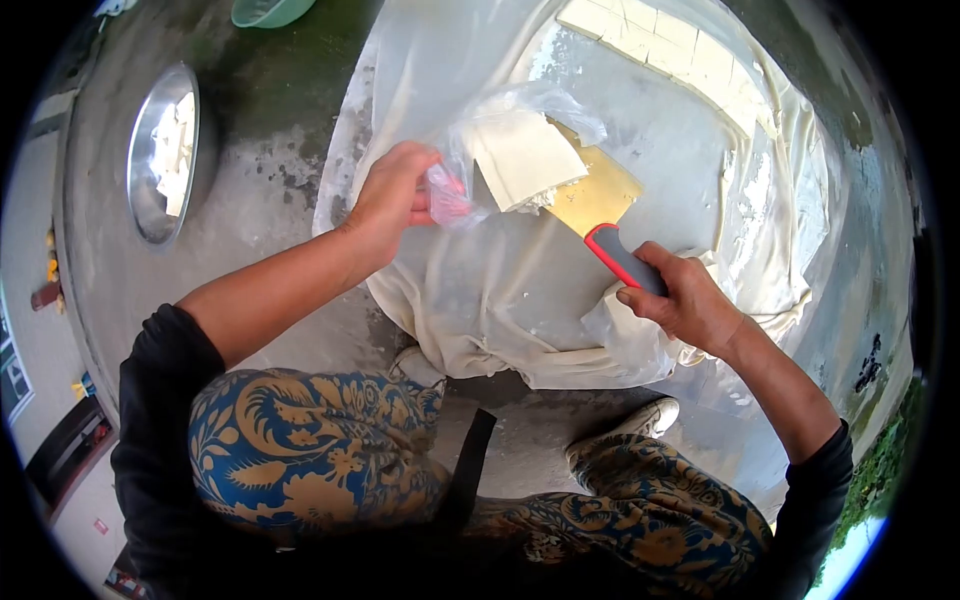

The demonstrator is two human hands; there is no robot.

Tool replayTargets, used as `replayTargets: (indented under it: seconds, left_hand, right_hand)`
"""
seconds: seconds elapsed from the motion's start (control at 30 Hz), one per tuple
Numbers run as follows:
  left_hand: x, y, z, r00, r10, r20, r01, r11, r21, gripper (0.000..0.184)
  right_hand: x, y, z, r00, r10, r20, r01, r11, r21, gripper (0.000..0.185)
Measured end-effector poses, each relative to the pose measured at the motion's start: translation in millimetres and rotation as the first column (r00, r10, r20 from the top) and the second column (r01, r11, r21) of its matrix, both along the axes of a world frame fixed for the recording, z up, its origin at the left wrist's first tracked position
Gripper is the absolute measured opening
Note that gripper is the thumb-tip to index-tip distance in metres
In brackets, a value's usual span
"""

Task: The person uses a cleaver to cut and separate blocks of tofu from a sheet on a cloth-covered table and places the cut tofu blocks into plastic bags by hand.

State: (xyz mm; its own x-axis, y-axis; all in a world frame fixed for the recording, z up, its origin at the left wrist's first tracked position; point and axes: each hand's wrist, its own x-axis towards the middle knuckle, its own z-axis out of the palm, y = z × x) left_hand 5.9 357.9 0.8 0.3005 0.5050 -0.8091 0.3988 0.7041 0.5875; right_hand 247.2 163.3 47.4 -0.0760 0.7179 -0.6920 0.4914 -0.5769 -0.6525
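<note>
My left hand [395,195] pinches the gathered edge of a clear plastic bag [452,198]. A pale block of what looks like tofu [525,160], crumbly along its near edge, sits at the bag's mouth, with film showing behind and above it. My right hand [690,300] is wrapped around the grey-and-red handle of a broad-bladed scraper [600,190]. The scraper's flat, yellowish blade lies against the block's right side and partly under it. Whether the block rests fully inside the bag I cannot tell.
A cream cloth [490,335] lies bunched around the wet work surface. Several cut pale blocks [675,40] line its far side. At the left stands a shiny metal basin [188,160], and a green bowl [270,10] is at the top edge. My shoe [650,418] is close to the cloth.
</note>
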Motion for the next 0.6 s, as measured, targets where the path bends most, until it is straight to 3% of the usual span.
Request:
replayTargets:
  seconds: [0.13, 0.2, 0.23, 0.27, 0.4, 0.47, 0.5, 0.6]
  left_hand:
    - [-7.8, 9.2, 4.5, 0.999, -0.018, 0.052, 0.015, 0.997, 0.07, 0.02]
    - [-9.2, 11.6, 4.8, 0.997, -0.047, 0.056, 0.042, 0.995, 0.086, 0.02]
    - [-10.3, 11.5, 4.7, 0.995, -0.066, 0.074, 0.059, 0.994, 0.093, 0.02]
    - [-11.2, 11.5, 4.2, 0.992, -0.085, 0.093, 0.076, 0.992, 0.101, 0.019]
    - [-17.7, 16.8, -3.2, 0.986, -0.118, 0.12, 0.101, 0.986, 0.136, 0.025]
    - [-18.2, 17.0, 1.7, 0.996, -0.03, 0.081, 0.02, 0.993, 0.12, 0.017]
    - [-19.6, 19.1, 2.8, 0.996, -0.03, 0.082, 0.02, 0.993, 0.118, 0.017]
    - [-29.5, 27.1, 2.8, 0.996, 0.043, 0.079, -0.056, 0.982, 0.178, 0.017]
  right_hand:
    - [0.4, 11.0, 5.3, 0.998, 0.006, 0.061, -0.006, 1.0, 0.007, 0.029]
    - [3.2, 30.9, 21.9, 0.993, 0.061, 0.102, -0.041, 0.981, -0.187, 0.033]
    - [8.4, 38.3, 24.9, 0.985, 0.114, 0.132, -0.087, 0.977, -0.194, 0.034]
    - [16.3, 37.9, 19.4, 0.974, 0.173, 0.147, -0.162, 0.984, -0.078, 0.035]
    - [23.8, 68.7, 27.1, 0.945, 0.272, 0.183, -0.251, 0.959, -0.132, 0.026]
    - [26.6, 82.6, 28.0, 0.909, 0.35, 0.228, -0.338, 0.937, -0.091, 0.025]
    - [20.0, 93.0, 38.4, 0.915, 0.326, 0.238, -0.293, 0.942, -0.167, 0.025]
    - [29.2, 96.5, 22.3, 0.907, 0.365, 0.209, -0.356, 0.931, -0.079, 0.026]
